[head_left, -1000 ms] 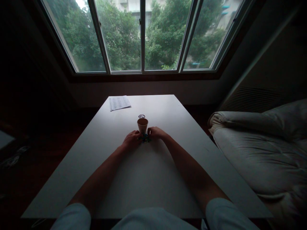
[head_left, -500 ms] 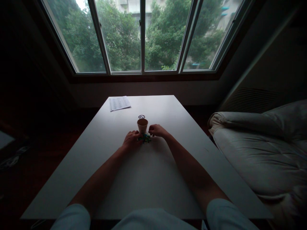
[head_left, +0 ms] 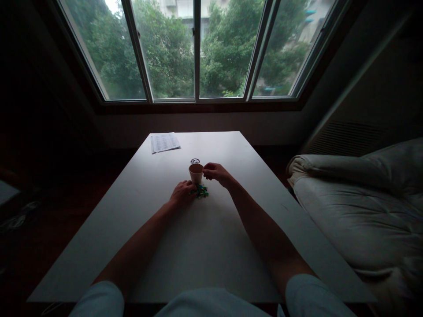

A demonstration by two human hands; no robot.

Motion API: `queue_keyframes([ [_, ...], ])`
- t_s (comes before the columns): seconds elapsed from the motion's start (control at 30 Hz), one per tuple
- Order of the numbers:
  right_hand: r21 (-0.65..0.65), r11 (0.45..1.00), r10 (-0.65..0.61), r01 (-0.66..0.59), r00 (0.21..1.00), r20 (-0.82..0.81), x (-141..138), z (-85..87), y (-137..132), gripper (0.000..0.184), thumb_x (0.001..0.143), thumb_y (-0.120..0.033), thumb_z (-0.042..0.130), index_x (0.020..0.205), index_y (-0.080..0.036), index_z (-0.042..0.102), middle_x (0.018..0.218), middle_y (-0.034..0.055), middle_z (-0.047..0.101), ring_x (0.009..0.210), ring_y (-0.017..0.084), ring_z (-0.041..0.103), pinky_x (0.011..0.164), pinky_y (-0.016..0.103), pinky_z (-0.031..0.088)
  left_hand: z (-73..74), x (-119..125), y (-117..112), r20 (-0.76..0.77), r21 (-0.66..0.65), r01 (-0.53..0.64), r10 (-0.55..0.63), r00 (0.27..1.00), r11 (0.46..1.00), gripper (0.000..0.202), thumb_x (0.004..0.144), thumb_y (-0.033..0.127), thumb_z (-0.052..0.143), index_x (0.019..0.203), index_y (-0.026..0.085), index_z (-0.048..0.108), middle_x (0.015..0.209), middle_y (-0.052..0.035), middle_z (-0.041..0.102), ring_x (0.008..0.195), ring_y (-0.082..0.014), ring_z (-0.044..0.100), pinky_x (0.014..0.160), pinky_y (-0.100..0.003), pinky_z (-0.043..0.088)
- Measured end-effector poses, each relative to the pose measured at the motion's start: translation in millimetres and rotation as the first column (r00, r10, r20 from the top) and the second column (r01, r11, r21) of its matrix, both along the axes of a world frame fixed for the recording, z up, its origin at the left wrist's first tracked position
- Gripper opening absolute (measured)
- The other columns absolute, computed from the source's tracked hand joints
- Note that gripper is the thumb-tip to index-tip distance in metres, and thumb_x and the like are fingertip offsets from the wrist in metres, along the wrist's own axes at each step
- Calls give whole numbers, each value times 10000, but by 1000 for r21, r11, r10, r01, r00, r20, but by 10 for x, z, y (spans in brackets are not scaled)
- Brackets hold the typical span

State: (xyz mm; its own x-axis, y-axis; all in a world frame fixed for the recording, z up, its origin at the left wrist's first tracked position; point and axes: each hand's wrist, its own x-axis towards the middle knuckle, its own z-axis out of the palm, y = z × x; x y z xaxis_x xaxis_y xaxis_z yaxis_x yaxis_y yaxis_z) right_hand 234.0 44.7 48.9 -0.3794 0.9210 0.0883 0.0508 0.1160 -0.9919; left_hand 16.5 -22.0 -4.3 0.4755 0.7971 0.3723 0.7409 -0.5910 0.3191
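A paper cup (head_left: 196, 176) stands upright near the middle of the white table, its dark inside facing me. Just in front of its base lies a loose pile of small green and blue pieces (head_left: 201, 191), too small to name. My left hand (head_left: 182, 192) rests on the table to the left, fingers stretched toward the pile and touching its edge. At the right side of the cup's rim is my right hand (head_left: 216, 172), its fingertips pinched together. Whatever may be between those fingertips is too small to make out.
A dark ring-shaped item (head_left: 194, 161) lies behind the cup. Printed sheets (head_left: 165, 142) are at the table's far left corner. The white table (head_left: 205, 255) reaches toward the window (head_left: 172, 57). A folded mattress (head_left: 357, 198) stands to the right.
My right hand has risen from beside the pile up to the cup's rim, fingers still pinched. My left hand and the cup have barely moved.
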Motion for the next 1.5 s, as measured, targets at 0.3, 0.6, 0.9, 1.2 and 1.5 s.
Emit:
queue_keyframes([
  [0.3, -7, 995, -95, 95, 976, -198, -151, 99, -98, 429, 689, -404, 785, 1038, -174, 691, 856, 55, 735, 735, 158, 655, 641, 263, 496, 77, 21, -37, 26, 55, -64, 63, 998, 996, 93, 864, 218, 625, 941, 191, 669, 920, -67, 711, 864, -211, 614, 850, -377, 410],
  [0.6, 42, 981, -184, 188, 980, -79, -96, 90, -86, 331, 783, -347, 649, 1056, -161, 666, 944, 77, 738, 754, 148, 663, 622, 231, 487, 85, 43, -35, 175, 88, -151, 134, 975, 985, 68, 864, 195, 610, 921, 194, 648, 834, -33, 687, 775, -161, 614, 786, -319, 445],
  [0.9, 159, 987, -30, 18, 997, 72, -164, 7, -88, 202, 778, -310, 624, 876, -141, 678, 644, 3, 633, 531, 107, 542, 513, 223, 430, 75, 44, -14, 396, 26, -197, 171, 902, 980, 101, 868, 181, 594, 952, 206, 644, 871, -16, 700, 760, -138, 625, 754, -280, 494],
  [1.2, 351, 925, -3, -146, 921, 390, -157, -102, -119, 182, 826, -349, 683, 862, -174, 718, 763, 20, 688, 679, 123, 599, 598, 208, 398, 82, 63, -22, 366, 95, -247, 197, 910, 964, 81, 912, 257, 590, 927, 200, 646, 849, -23, 684, 754, -143, 616, 769, -291, 479],
  [1.5, 348, 918, -12, -191, 862, 506, -154, -70, -138, 245, 831, -409, 689, 847, -171, 745, 729, 9, 683, 667, 116, 573, 601, 209, 359, 162, 89, -80, 307, 124, -234, 187, 933, 964, 74, 921, 272, 597, 925, 213, 641, 847, -23, 663, 785, -168, 623, 807, -322, 468],
])
